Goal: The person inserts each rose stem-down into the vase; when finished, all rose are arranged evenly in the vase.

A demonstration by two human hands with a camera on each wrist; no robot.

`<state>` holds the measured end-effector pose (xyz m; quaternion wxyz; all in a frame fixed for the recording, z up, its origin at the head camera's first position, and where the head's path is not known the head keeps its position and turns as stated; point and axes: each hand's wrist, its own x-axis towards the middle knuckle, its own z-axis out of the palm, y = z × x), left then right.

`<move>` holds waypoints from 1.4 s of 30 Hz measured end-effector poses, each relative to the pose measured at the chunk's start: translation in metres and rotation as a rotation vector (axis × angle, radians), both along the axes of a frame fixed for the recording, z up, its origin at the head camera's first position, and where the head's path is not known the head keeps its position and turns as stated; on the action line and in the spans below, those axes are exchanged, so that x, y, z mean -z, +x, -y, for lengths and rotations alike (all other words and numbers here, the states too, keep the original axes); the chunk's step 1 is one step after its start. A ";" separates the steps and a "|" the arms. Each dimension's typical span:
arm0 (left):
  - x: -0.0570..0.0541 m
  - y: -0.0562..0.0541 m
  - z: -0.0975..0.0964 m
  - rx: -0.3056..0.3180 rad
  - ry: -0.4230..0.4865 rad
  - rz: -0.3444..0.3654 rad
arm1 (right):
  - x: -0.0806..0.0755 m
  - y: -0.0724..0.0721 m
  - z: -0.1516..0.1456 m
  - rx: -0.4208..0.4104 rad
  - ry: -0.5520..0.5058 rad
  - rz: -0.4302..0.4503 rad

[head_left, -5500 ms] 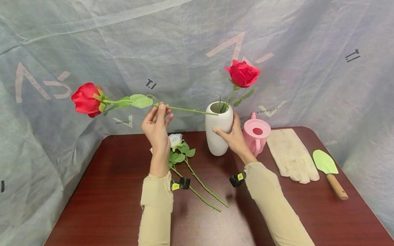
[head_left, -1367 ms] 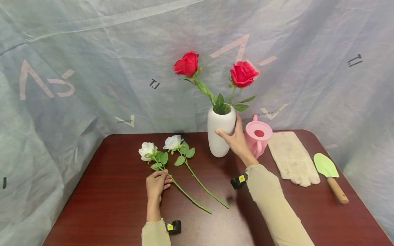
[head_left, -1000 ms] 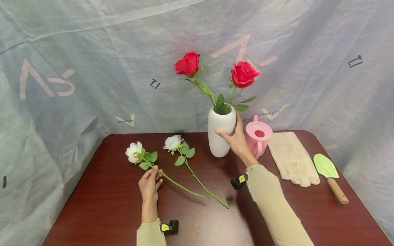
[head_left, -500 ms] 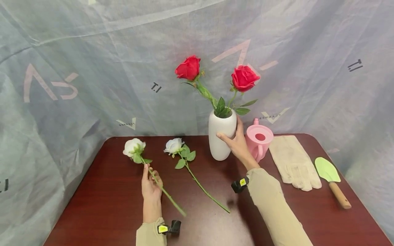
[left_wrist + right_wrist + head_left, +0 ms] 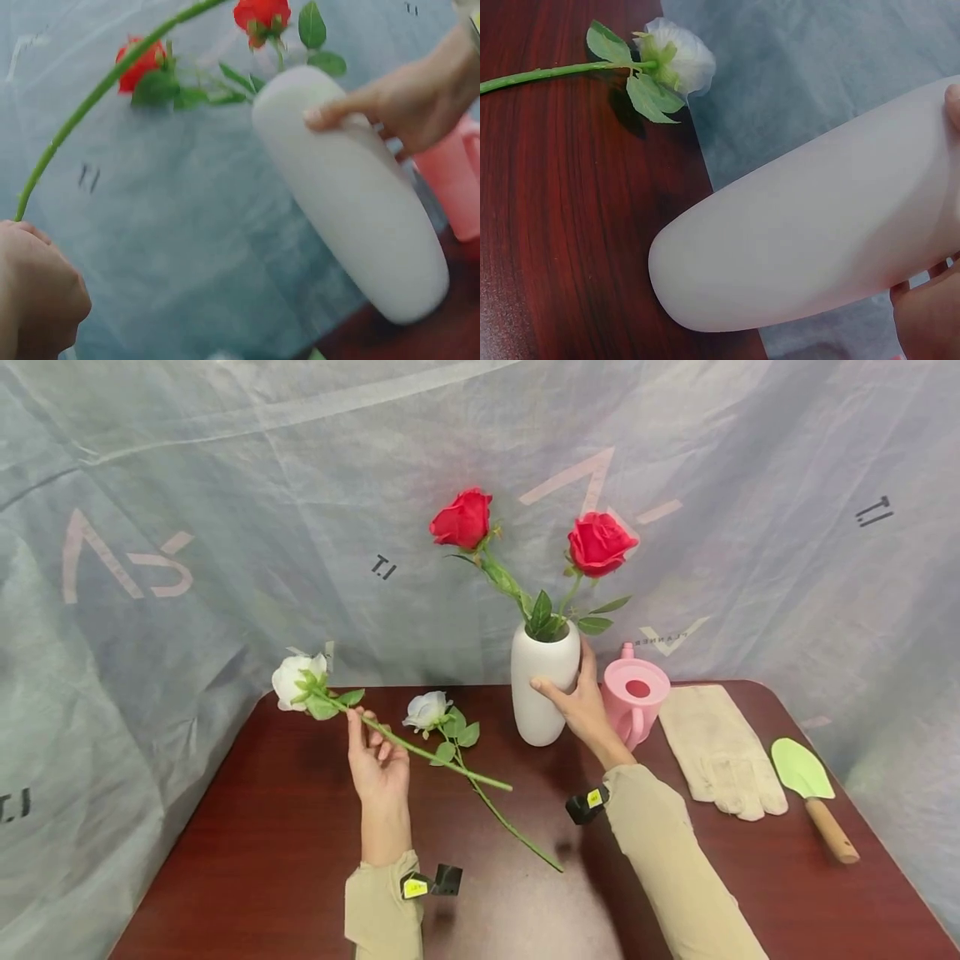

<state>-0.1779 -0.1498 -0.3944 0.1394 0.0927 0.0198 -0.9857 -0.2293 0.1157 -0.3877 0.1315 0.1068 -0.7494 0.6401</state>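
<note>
My left hand [image 5: 381, 768] pinches the stem of a white rose [image 5: 300, 682] and holds it above the table, bloom to the left and bare stem end to the right. In the left wrist view that green stem [image 5: 90, 101] rises in a curve from my fingers. My right hand [image 5: 588, 710] grips the side of a white vase [image 5: 540, 693], thumb across its front. Two red roses, one leaning left [image 5: 462, 520] and one leaning right [image 5: 600, 545], stand in the vase. A second white rose [image 5: 427, 711] lies on the table, partly behind the held stem.
Right of the vase stands a pink watering can [image 5: 636, 693]. Beyond it lie cream work gloves [image 5: 720, 752] and a green trowel [image 5: 813, 793] with a wooden handle. A grey cloth [image 5: 225, 527] hangs behind the dark red table [image 5: 262, 860].
The second red rose, earlier in my left hand, now stands in the vase. My left hand has since picked a white rose off the table and raised it. The right hand keeps its grip.
</note>
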 end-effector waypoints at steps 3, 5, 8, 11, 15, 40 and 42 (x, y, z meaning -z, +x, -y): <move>-0.018 -0.006 -0.009 -0.020 -0.017 -0.020 | 0.000 0.000 -0.002 -0.005 -0.006 0.007; -0.027 -0.010 -0.014 -0.022 -0.043 -0.036 | 0.001 0.001 -0.002 -0.008 -0.005 0.006; -0.039 -0.016 -0.023 0.004 -0.096 -0.055 | 0.001 0.001 -0.003 -0.002 -0.003 0.002; -0.047 -0.021 -0.030 0.024 -0.158 -0.060 | 0.001 0.001 -0.003 0.005 0.000 -0.006; -0.058 -0.026 -0.034 0.000 -0.193 -0.047 | 0.002 -0.001 -0.003 -0.003 -0.001 -0.021; -0.093 -0.052 -0.057 -0.160 -0.412 0.007 | 0.000 0.000 0.001 -0.007 -0.012 -0.011; -0.093 -0.054 -0.059 -0.163 -0.423 0.011 | 0.000 0.000 0.001 -0.007 -0.015 -0.008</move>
